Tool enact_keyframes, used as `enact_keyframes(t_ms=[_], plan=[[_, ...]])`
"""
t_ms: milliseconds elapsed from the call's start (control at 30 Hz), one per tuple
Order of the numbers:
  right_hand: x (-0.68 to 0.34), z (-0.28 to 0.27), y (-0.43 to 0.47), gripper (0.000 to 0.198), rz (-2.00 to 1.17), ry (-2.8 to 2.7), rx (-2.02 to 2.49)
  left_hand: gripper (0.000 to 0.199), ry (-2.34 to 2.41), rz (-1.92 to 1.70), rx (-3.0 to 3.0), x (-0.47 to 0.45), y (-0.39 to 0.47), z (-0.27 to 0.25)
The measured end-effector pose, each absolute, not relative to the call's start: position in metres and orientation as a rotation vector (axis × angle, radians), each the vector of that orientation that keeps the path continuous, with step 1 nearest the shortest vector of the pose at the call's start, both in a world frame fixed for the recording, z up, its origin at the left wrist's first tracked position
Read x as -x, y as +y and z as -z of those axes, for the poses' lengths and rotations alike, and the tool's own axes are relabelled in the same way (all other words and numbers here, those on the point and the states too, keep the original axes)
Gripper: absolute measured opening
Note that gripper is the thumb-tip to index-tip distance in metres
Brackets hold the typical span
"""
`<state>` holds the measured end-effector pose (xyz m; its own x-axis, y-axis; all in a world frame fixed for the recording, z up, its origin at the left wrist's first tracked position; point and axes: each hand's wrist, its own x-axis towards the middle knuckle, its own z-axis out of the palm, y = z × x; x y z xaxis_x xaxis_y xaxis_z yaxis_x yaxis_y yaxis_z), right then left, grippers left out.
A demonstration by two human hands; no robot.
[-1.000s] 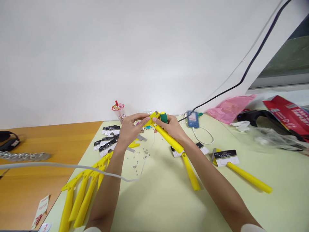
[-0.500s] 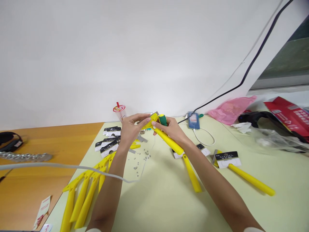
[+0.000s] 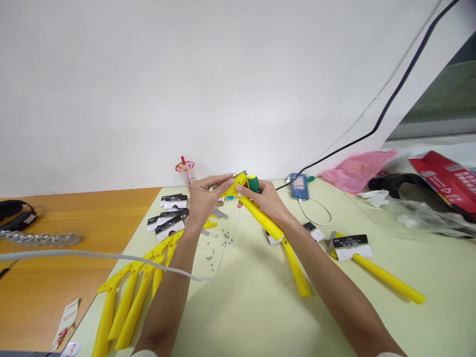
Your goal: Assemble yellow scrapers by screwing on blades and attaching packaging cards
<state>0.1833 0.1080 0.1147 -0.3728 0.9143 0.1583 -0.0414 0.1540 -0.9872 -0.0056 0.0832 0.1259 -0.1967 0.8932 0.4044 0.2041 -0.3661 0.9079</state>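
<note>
Between my hands is a yellow scraper (image 3: 262,219), its broad head up and its handle slanting down to the right. My left hand (image 3: 206,199) pinches the left side of that head, where a strip of metal blade shows at the top edge. My right hand (image 3: 265,197) grips the scraper near the neck, thumb on the head, and also keeps a green-and-yellow screwdriver handle (image 3: 253,184) in its palm. The screwdriver's shaft is hidden. Below the hands, small metal screws or nuts (image 3: 210,258) lie scattered on the table, with loose metal blades (image 3: 220,214) behind them.
Several yellow scraper handles (image 3: 128,307) lie at left, below black-and-white cards (image 3: 169,227). Two carded scrapers, one at far right (image 3: 388,277), rest on the right. A lidded cup (image 3: 185,170), a phone (image 3: 299,186) on its cable and a pink bag (image 3: 359,171) stand along the back.
The scraper's head has turned slightly so more of its flat yellow face shows and less blade. Both hands keep their hold; the view has shifted a little.
</note>
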Motion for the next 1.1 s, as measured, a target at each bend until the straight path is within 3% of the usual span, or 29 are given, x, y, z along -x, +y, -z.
enact_keyframes(t_ms=[1100], plan=[[-0.176, -0.112, 0.103, 0.048, -1.383, -1.436, 0.826, 0.032, 1.039, -1.824, -1.295, -0.013, 0.087, -0.118]])
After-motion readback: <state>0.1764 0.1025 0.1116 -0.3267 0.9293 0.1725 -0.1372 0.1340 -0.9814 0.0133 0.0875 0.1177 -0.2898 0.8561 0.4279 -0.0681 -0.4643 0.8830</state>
